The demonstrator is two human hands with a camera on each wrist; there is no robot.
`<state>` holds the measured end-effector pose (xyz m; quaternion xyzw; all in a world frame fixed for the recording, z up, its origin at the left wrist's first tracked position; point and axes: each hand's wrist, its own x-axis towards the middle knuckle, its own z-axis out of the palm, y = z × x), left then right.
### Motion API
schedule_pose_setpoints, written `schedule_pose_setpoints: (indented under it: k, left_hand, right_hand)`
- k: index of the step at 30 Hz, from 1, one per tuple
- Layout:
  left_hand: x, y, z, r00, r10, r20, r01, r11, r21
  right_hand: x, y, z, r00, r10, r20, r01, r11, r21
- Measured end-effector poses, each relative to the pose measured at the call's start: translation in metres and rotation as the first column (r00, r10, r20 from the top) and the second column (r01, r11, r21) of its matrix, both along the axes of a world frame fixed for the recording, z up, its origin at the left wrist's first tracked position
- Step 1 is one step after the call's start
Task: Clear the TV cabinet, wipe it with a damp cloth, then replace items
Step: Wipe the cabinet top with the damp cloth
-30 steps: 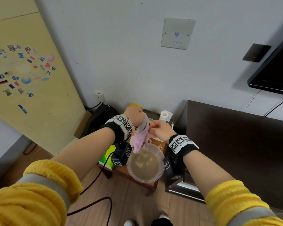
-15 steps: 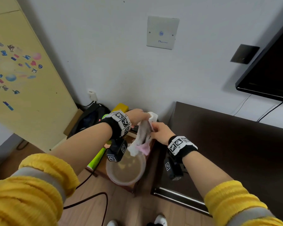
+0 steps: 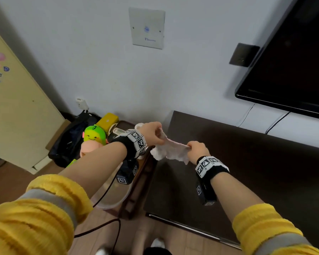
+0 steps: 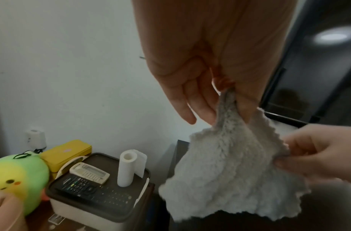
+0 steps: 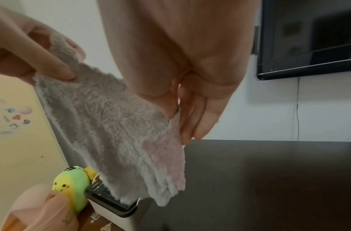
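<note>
A fluffy pale cloth (image 3: 170,150) with a pink patch hangs spread between both hands, above the left end of the dark TV cabinet (image 3: 247,162). My left hand (image 3: 152,133) pinches one corner of the cloth (image 4: 229,164). My right hand (image 3: 196,149) pinches the opposite edge of the cloth (image 5: 119,132). The cabinet top (image 5: 269,179) under the cloth is bare and dark. On the side table stand a grey-lidded box (image 4: 103,201) carrying two remotes (image 4: 79,186) and a paper roll (image 4: 127,168).
A clear plastic basin (image 3: 116,196) sits on the low table below my left forearm. Next to it are a green and yellow plush toy (image 3: 94,135), a yellow tin (image 3: 108,121) and a black bag (image 3: 70,144). The TV (image 3: 293,61) hangs on the wall at right.
Both hands lifted the cloth off the basin, carried it right over the cabinet's end, and pulled it apart so it now hangs spread out instead of bunched.
</note>
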<state>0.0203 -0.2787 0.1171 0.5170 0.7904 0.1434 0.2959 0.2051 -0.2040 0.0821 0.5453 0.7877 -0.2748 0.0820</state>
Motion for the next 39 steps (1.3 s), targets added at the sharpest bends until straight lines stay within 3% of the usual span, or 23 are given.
schedule_pose_setpoints:
  k: [6, 12, 18, 20, 25, 31, 34, 39]
  left_hand:
    - [0.025, 0.024, -0.007, 0.99, -0.024, -0.138, 0.016, 0.998, -0.054]
    - [0.035, 0.038, -0.003, 0.98, 0.005, -0.198, 0.0, 1.0, 0.025]
    - [0.037, 0.037, -0.017, 0.926, -0.103, -0.363, 0.131, 0.99, 0.054]
    - [0.04, 0.029, -0.032, 0.883, -0.18, -0.434, 0.2, 0.98, 0.0]
    - [0.054, -0.006, -0.087, 0.843, -0.314, -0.437, 0.234, 0.945, -0.229]
    - [0.08, -0.07, -0.142, 0.788, -0.527, -0.317, 0.302, 0.78, -0.547]
    - [0.088, -0.096, -0.157, 0.775, -0.583, -0.243, 0.333, 0.705, -0.626]
    - [0.088, -0.116, -0.163, 0.784, -0.589, -0.195, 0.361, 0.688, -0.63]
  right_hand:
    - [0.033, 0.023, -0.005, 0.996, -0.068, 0.051, 0.062, 0.992, 0.113]
    - [0.052, 0.041, 0.006, 0.999, 0.026, 0.048, -0.04, 0.954, 0.297]
    - [0.072, 0.044, 0.003, 0.999, 0.053, 0.009, -0.052, 0.916, 0.398]
    - [0.078, 0.037, -0.011, 0.999, 0.047, 0.013, -0.048, 0.93, 0.364]
    - [0.092, -0.005, -0.068, 0.992, 0.026, 0.127, -0.051, 0.979, 0.197]
    - [0.114, -0.084, -0.128, 0.952, 0.126, 0.28, -0.106, 0.991, -0.086]
    - [0.123, -0.114, -0.141, 0.947, 0.144, 0.286, -0.078, 0.97, -0.23]
    - [0.121, -0.133, -0.147, 0.911, 0.222, 0.348, -0.088, 0.928, -0.362]
